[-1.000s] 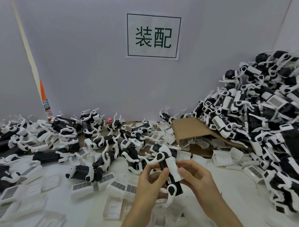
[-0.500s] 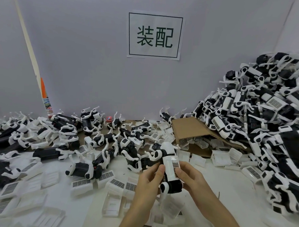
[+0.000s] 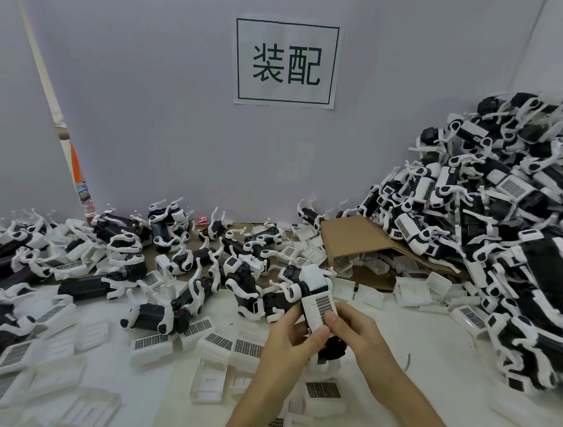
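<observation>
**Item 1.** Robot dog toy [image 3: 312, 281], black and white, was held above the desk [image 3: 429, 336] at lower centre of the frame. Its white grilled panel [image 3: 322, 307] faced us.
- The left hand [image 3: 289, 338] was clamped on it from the left, with the thumb across the panel's lower end.
- The right hand [image 3: 357, 333] gripped it from the right, with the thumb tip on the grille's edge.
- Hidden: the toy's lower half lay behind both thumbs and palms. Only a black lump showed beneath the hands, and we could not tell which part it was. Nor could we tell whether the panel was fully seated.

**Item 2.** Heap of toys [image 3: 498, 239] filled the right of the frame. It was cut off by the right edge, so we could not see how far it ran.

**Item 3.** Cardboard sheet [image 3: 363, 239], right of centre, was tucked under the heap's foot and partly covered white parts beneath it.

**Item 4.** Scattered toys [image 3: 159, 317] lay on their sides at left and centre. Those at far left were smeared by blur.

**Item 5.** Loose white panels [image 3: 152, 345] were strewn across the lower left and beneath the hands. The forearms covered several, and the lowest were too blurred to count.

**Item 6.** Paper sign [image 3: 286, 62] hung on the wall at upper centre and bore two characters.

**Item 7.** Small red box [image 3: 203, 221] sat by the wall, left of centre, too small for us to read.
</observation>
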Action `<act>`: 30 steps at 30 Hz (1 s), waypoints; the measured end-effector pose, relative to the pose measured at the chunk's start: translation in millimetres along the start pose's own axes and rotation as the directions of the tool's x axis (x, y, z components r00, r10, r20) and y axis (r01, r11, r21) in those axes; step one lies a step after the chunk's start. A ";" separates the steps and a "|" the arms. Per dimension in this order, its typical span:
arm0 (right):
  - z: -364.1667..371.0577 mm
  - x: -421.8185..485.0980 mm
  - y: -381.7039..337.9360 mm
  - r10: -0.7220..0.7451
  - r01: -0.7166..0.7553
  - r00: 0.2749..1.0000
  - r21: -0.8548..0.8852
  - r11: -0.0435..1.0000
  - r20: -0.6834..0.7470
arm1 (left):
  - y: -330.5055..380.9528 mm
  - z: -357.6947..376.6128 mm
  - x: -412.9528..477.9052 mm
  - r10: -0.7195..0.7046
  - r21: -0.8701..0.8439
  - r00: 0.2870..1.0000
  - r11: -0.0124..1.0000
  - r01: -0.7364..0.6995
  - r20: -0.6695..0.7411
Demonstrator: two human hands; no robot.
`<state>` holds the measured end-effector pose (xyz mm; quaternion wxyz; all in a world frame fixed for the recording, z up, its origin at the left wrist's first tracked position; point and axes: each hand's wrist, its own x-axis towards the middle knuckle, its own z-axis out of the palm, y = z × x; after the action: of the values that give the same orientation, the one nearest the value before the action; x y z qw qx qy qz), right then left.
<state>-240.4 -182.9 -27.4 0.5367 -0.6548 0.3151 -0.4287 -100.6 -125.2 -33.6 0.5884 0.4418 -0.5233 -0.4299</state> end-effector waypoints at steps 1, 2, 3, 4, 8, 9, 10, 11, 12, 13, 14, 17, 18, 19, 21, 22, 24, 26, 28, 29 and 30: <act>-0.7 -0.1 0.1 -0.012 0.012 1.000 -0.003 1.000 -0.002 | 0.1 0.5 -0.5 -0.002 -0.001 1.000 1.000 0.002 0.004; -1.7 -0.2 0.2 -0.025 0.025 1.000 -0.007 1.000 -0.001 | 0.1 1.2 -0.8 -0.003 -0.004 1.000 1.000 0.003 0.007; -2.7 -0.1 0.6 -0.035 0.035 0.999 -0.013 0.999 0.000 | 0.5 1.6 -1.3 -0.003 -0.013 1.000 1.000 0.003 0.010; -3.1 -0.2 0.3 -0.041 0.041 0.999 -0.019 0.999 -0.002 | 1.3 2.1 -1.9 -0.001 -0.021 1.000 1.000 0.001 0.012; -1.6 0.1 0.4 -0.067 0.067 0.998 -0.063 0.996 -0.009 | 1.9 3.3 -3.1 0.014 -0.026 1.000 1.000 -0.014 0.002; -0.5 0.0 0.9 -0.074 0.073 0.997 -0.073 0.995 -0.010 | 0.9 3.8 -2.8 0.016 -0.027 1.000 1.000 -0.017 -0.010; 1.0 -0.1 1.2 -0.080 0.079 0.997 -0.082 0.993 -0.012 | 0.1 4.4 -2.6 0.016 -0.036 1.000 0.999 -0.017 -0.027; 2.4 0.1 2.0 -0.085 0.083 0.996 -0.093 0.992 -0.015 | -0.1 5.2 -2.2 0.011 -0.056 0.999 0.998 -0.013 -0.046; 3.8 -0.1 2.4 -0.086 0.084 0.996 -0.098 0.992 -0.015 | 0.6 6.5 -2.0 0.002 -0.079 0.998 0.997 -0.007 -0.063; 5.1 0.0 2.6 -0.085 0.084 0.996 -0.097 0.992 -0.012 | 1.2 7.3 -1.6 -0.008 -0.103 0.997 0.995 0.001 -0.076; 6.2 -0.3 1.9 -0.080 0.079 0.997 -0.088 0.993 -0.007 | 1.5 7.8 -0.9 -0.021 -0.129 0.996 0.992 0.009 -0.090; 5.9 -0.4 -0.6 -0.073 0.074 0.997 -0.070 0.995 0.011 | 0.5 5.2 2.2 -0.054 -0.227 0.986 0.974 0.016 -0.160; 5.4 -0.4 -0.6 -0.078 0.079 0.997 -0.082 0.993 0.021 | -0.7 3.6 3.0 -0.063 -0.250 0.981 0.968 0.016 -0.182; 5.3 -0.6 -0.2 -0.079 0.082 0.996 -0.102 0.991 0.033 | -1.8 2.4 3.2 -0.071 -0.264 0.978 0.964 0.017 -0.197; 6.6 -1.5 1.4 -0.076 0.084 0.996 -0.159 0.984 0.056 | -3.4 1.0 2.6 -0.078 -0.281 0.974 0.960 0.015 -0.212; 7.7 -2.0 2.0 -0.083 0.093 0.995 -0.193 0.977 0.063 | -4.2 0.8 2.1 -0.079 -0.285 0.972 0.959 0.014 -0.220; 9.3 -2.5 3.1 -0.106 0.119 0.992 -0.244 0.962 0.069 | -4.5 1.1 1.8 -0.078 -0.292 0.969 0.956 0.006 -0.236; 9.3 -2.3 3.4 -0.120 0.131 0.991 -0.252 0.959 0.058 | -4.3 1.8 2.5 -0.078 -0.290 0.964 0.957 0.001 -0.253; 8.3 -2.1 3.4 -0.129 0.134 0.991 -0.250 0.959 0.039 | -3.3 3.7 2.8 -0.053 -0.260 0.965 0.965 -0.016 -0.255; 7.9 -2.3 3.3 -0.131 0.134 0.991 -0.250 0.959 0.029 | -3.1 4.3 2.6 -0.036 -0.244 0.968 0.969 -0.027 -0.248; 7.6 -2.4 3.1 -0.131 0.132 0.991 -0.249 0.959 0.020 | -2.6 4.8 2.4 -0.025 -0.230 0.970 0.973 -0.032 -0.241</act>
<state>-234.4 -178.3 -31.4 0.4208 -0.7373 0.3215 -0.4195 -105.2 -128.5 -35.2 0.6963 0.4182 -0.3944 -0.4298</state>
